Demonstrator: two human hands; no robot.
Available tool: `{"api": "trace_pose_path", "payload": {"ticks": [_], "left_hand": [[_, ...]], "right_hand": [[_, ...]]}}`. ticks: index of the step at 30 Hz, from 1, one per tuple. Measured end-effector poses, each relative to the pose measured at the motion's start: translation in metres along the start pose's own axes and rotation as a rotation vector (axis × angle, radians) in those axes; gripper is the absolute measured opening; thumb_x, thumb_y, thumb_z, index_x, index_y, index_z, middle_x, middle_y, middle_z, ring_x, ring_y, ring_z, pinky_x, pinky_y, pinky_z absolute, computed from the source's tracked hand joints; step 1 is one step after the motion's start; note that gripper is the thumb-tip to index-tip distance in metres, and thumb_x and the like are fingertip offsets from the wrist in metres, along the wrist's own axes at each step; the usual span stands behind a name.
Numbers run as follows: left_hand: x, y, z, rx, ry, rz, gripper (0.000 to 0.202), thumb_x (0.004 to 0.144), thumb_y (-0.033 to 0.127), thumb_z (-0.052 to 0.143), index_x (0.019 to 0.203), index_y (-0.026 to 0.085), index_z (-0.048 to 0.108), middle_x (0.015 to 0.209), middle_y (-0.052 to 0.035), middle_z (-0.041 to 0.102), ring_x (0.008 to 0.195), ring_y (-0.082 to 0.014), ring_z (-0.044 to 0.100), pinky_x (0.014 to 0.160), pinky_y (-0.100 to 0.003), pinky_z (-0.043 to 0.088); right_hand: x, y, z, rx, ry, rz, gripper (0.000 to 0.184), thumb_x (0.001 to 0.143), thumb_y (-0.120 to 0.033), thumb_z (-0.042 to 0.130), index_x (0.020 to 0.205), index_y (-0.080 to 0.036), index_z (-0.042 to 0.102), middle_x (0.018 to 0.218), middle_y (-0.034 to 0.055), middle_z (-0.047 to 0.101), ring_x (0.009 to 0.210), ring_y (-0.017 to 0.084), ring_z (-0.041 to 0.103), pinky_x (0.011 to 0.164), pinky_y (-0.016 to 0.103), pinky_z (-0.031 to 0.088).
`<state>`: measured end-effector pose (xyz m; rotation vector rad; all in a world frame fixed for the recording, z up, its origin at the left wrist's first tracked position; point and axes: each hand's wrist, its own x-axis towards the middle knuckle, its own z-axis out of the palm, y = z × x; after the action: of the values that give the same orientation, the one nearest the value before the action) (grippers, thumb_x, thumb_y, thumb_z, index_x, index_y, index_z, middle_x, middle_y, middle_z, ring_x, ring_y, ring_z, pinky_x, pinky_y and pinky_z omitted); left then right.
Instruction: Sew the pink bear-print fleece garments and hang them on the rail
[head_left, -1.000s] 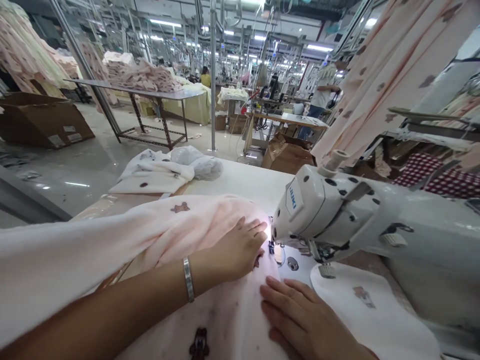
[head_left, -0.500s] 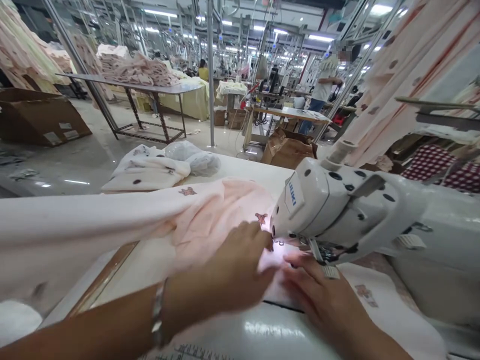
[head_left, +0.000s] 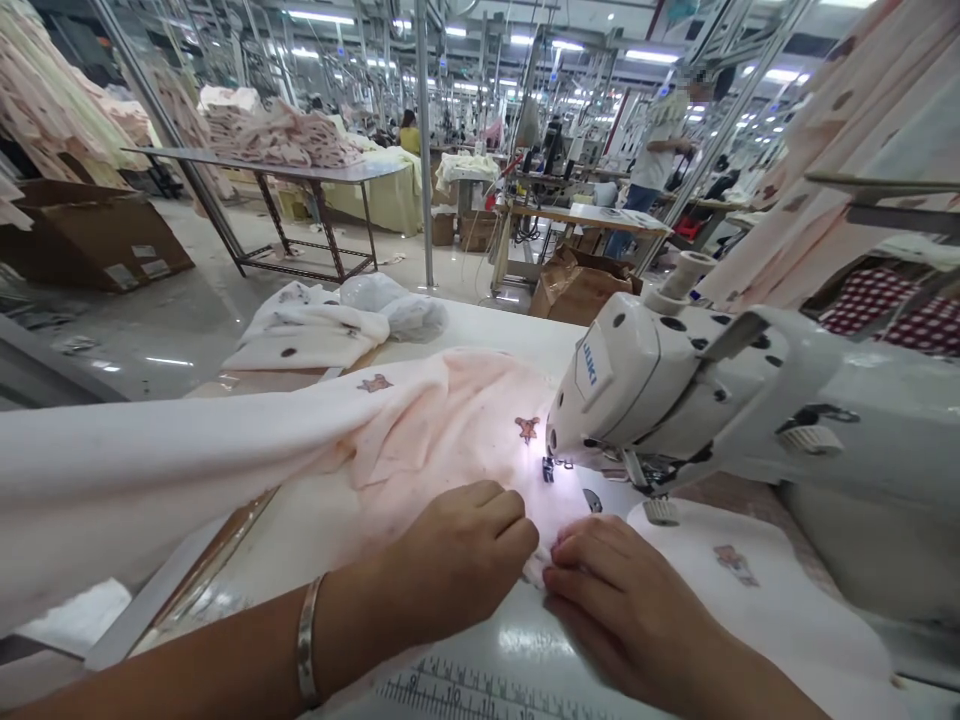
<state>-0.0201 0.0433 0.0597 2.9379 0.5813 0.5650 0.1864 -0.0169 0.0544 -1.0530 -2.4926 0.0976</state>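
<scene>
Pale pink fabric (head_left: pixel 450 420) with printed bears lies bunched across the sewing table and runs off to the left. My left hand (head_left: pixel 469 545), a metal bangle on its wrist, is closed on the fabric's near edge, fingertips curled out of sight. Close beside it, my right hand (head_left: pixel 622 590) pinches the same edge between thumb and fingers. Just beyond my hands is the lit presser foot (head_left: pixel 548 469) of a white sewing machine (head_left: pixel 637 390), over the fabric. A further piece of printed fabric (head_left: pixel 739 560) lies right of my right hand.
A ruler scale (head_left: pixel 457 690) marks the near table edge. Folded printed fabric (head_left: pixel 307 335) and a clear plastic bag (head_left: pixel 409 310) rest at the table's back left. Beyond stand cardboard boxes (head_left: pixel 90 235), a metal table (head_left: pixel 300 172) with piled fabric, and a person (head_left: pixel 656 150).
Both hands have drawn back from the presser foot toward me, so the foot now shows. My left hand has curled closed at the fabric edge. The view has shifted slightly.
</scene>
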Motion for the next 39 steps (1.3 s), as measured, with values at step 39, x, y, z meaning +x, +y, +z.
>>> {"api": "trace_pose_path", "payload": {"ticks": [39], "left_hand": [[-0.005,0.007,0.003,-0.109,-0.096,-0.216,0.026,0.091,0.026,0.036,0.111,0.013,0.048,0.135,-0.0136,0.043,0.131,-0.0265,0.029,0.108,-0.060,0.004]], "right_hand": [[0.002,-0.010,0.012,-0.037,-0.022,0.018,0.013,0.084,-0.010,0.049,0.090,-0.013,0.060,0.074,0.0056,0.052,0.069,0.017,0.041,0.060,0.032,0.031]]}}
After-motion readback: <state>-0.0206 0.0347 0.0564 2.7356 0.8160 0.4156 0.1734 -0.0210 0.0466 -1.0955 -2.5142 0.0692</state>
